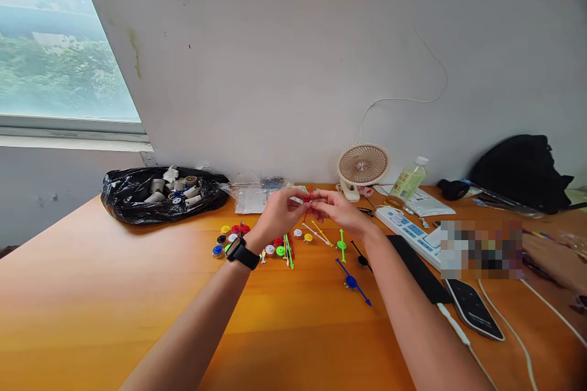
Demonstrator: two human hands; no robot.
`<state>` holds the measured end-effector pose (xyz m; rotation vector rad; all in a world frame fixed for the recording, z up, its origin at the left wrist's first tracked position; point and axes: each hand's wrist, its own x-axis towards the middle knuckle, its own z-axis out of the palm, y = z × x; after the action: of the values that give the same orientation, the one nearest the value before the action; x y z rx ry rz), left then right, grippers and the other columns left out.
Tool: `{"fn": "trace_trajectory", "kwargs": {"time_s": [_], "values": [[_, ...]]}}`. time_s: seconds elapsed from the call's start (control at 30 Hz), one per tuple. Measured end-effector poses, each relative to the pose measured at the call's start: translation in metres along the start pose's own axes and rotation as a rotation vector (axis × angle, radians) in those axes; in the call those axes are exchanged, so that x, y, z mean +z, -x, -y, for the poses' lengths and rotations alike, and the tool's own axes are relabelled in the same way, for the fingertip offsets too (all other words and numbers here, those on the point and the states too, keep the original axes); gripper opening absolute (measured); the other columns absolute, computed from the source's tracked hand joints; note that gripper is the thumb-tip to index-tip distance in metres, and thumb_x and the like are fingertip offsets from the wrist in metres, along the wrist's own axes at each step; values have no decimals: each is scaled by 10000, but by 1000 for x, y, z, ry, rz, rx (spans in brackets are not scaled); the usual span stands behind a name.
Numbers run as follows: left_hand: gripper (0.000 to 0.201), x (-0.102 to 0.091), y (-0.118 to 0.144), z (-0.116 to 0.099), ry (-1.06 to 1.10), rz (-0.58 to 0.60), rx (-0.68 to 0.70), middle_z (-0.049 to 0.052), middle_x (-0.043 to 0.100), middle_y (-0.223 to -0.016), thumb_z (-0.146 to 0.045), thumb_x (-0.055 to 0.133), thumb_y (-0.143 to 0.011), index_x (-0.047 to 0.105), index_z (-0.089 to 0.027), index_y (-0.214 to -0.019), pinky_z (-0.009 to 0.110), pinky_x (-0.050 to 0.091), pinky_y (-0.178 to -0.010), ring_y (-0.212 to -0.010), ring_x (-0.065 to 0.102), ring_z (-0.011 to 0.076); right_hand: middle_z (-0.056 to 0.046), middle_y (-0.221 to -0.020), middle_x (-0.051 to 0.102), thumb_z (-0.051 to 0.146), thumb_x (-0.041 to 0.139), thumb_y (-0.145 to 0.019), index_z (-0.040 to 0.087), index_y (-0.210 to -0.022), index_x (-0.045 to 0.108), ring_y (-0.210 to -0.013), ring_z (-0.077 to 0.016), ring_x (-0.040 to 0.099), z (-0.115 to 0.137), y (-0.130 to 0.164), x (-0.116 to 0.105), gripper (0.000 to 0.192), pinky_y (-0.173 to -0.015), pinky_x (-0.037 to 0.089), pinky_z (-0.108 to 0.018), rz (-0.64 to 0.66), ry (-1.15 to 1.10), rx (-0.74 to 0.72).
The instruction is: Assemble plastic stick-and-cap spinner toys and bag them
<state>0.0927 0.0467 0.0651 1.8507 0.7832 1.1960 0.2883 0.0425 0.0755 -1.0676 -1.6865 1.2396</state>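
Note:
My left hand [279, 212] and my right hand [337, 211] meet above the orange table [92, 293], both pinching a small red plastic piece [310, 198] between the fingertips. A black watch [242, 253] is on my left wrist. Below the hands lie several small coloured discs [233, 237] and thin coloured sticks [288, 252]. Assembled stick-and-disc pieces rest nearby: a blue one [352, 282], a green one [342, 245], a black one [361, 258] and a yellow one [316, 233].
A black bag of grey spools [160, 194] sits at the back left. Clear plastic packets [257, 195], a small fan [362, 166], a bottle [407, 181], a power strip [408, 233], a phone [474, 308] with cables and a black bag [523, 171] lie to the right. Another person's hand [557, 263] rests at the far right.

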Motion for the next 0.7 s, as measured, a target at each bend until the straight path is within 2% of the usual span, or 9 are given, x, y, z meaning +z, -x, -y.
{"fn": "trace_trajectory", "kwargs": {"time_s": [0.17,0.4,0.53,0.63,0.7], "values": [[204,-3,1,3,-34,35,44,88,803,-1033,-222,694,-892,762,-169,-1077,298,639,-788,-899,789,227,-18,-801,706,361,785,-804,176,-990,666,-732,-150,652,-7,-4,2,288,-706,518,-287,-94,-4,21],[165,-5,1,10,-33,41,32,87,806,-989,-228,694,-881,759,-163,-1018,313,639,-816,-899,785,224,-10,-770,705,409,785,-770,200,-1002,608,-698,-164,668,-3,-8,10,359,-701,540,-315,-127,-53,7],[126,-7,1,10,3,113,17,80,806,-935,-230,704,-869,748,-156,-961,290,628,-781,-859,784,211,42,-671,604,356,719,-777,196,-983,581,-616,-121,567,1,-5,13,295,-604,434,-248,-75,11,22],[94,-8,2,10,31,155,-4,66,798,-896,-215,717,-841,736,-151,-907,265,609,-745,-837,775,197,68,-665,533,366,659,-796,201,-1004,560,-589,-98,472,3,-1,15,284,-555,324,-221,-9,56,62],[67,-7,4,10,29,173,-24,54,783,-846,-195,707,-824,719,-145,-867,240,583,-686,-787,758,179,74,-670,506,390,628,-814,205,-1027,550,-584,-98,435,3,2,15,293,-551,298,-222,35,88,87]]}}
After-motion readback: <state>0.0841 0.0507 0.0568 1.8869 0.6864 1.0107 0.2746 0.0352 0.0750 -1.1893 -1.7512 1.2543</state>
